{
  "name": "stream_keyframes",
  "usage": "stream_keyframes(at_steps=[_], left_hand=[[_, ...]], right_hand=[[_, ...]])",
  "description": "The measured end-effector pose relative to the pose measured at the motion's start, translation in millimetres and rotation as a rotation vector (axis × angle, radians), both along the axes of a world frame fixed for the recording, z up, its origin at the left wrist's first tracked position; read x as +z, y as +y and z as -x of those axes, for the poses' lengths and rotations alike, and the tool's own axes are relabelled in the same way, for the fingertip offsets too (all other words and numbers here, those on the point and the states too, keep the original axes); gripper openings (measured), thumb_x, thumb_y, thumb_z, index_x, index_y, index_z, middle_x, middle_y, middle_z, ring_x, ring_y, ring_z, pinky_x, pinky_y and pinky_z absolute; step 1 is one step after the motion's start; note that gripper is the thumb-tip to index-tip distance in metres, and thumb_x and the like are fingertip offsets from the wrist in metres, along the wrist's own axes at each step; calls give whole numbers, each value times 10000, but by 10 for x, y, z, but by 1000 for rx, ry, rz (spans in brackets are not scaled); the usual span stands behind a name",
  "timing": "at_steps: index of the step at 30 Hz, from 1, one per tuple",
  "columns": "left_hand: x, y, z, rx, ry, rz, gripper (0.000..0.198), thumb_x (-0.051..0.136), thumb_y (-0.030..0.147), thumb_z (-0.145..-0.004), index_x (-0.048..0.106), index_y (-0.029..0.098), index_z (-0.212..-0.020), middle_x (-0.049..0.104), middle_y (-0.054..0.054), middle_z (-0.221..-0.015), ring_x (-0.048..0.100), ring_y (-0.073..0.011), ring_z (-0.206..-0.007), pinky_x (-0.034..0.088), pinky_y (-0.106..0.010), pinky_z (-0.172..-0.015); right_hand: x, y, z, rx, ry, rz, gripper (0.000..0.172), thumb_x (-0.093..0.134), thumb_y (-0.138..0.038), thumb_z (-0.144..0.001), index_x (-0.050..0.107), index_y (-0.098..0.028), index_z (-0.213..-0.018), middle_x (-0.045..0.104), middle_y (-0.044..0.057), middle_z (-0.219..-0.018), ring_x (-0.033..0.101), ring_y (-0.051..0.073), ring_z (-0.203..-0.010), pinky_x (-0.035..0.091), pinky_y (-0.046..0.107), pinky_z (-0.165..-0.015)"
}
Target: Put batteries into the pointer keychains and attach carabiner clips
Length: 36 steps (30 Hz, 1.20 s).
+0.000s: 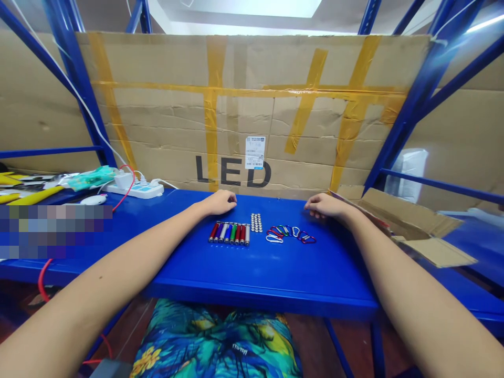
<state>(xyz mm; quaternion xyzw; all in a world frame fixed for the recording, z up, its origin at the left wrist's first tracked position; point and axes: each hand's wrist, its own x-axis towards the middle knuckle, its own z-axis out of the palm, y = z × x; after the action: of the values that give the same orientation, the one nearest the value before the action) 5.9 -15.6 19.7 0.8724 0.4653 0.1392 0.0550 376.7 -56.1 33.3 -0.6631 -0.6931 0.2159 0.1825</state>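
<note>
My left hand [221, 202] rests on the blue table behind a row of small flashlights [227, 234], its fingers curled in loosely with nothing visible in them. The flashlights are red, purple, silver, blue and green, lying side by side. Right of them, small silver button cells [256, 222] form a neat block. Coloured carabiners [274, 238] lie in an arc farther right, in silver, red, green, blue and purple. Behind that arc my right hand [323, 205] rests on the table, fingers bent and slightly apart, holding nothing that I can see. Neither hand touches the small parts.
A taped cardboard sheet [177, 121] marked LED stands along the back. To the right is an open cardboard box [397, 215]. A power strip [137, 189] with cables, a white mouse [93, 200] and yellow-handled tools [37, 197] lie left. Blue rack posts frame both sides.
</note>
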Motion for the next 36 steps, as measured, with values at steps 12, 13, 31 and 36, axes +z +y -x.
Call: stream_keyframes(at_steps=[12, 13, 31, 36], left_hand=[[175, -399, -262, -272, -49, 285, 208, 587, 341, -738, 690, 185, -829, 720, -19, -853, 617, -162, -790, 445, -265, -711], [170, -394, -259, -267, -44, 282, 220, 588, 357, -738, 690, 183, -828, 716, -20, -847, 612, -162, -784, 440, -266, -702], [180, -476, -298, -246, -26, 251, 217, 594, 375, -735, 650, 167, -765, 664, -10, -752, 559, -138, -688, 389, -251, -597], [181, -452, -288, -211, -21, 228, 190, 594, 341, -724, 659, 168, -768, 673, -10, -758, 571, -142, -694, 393, -250, -604]], right_hand=[[146, -616, 1294, 656, 8, -248, 228, 580, -261, -817, 771, -158, -886, 728, 31, -789, 583, 135, -684, 425, 246, -643], [124, -622, 1310, 674, 15, -232, 230, 587, -249, -812, 780, -165, -905, 744, 34, -824, 603, 143, -706, 438, 247, -663], [33, -757, 1481, 871, -108, -199, 270, 586, -189, -828, 788, -201, -1006, 771, 44, -924, 683, 183, -814, 477, 268, -756], [74, -813, 1474, 902, -77, -149, 233, 602, -185, -805, 791, -190, -940, 767, 40, -884, 676, 167, -771, 470, 257, -722]])
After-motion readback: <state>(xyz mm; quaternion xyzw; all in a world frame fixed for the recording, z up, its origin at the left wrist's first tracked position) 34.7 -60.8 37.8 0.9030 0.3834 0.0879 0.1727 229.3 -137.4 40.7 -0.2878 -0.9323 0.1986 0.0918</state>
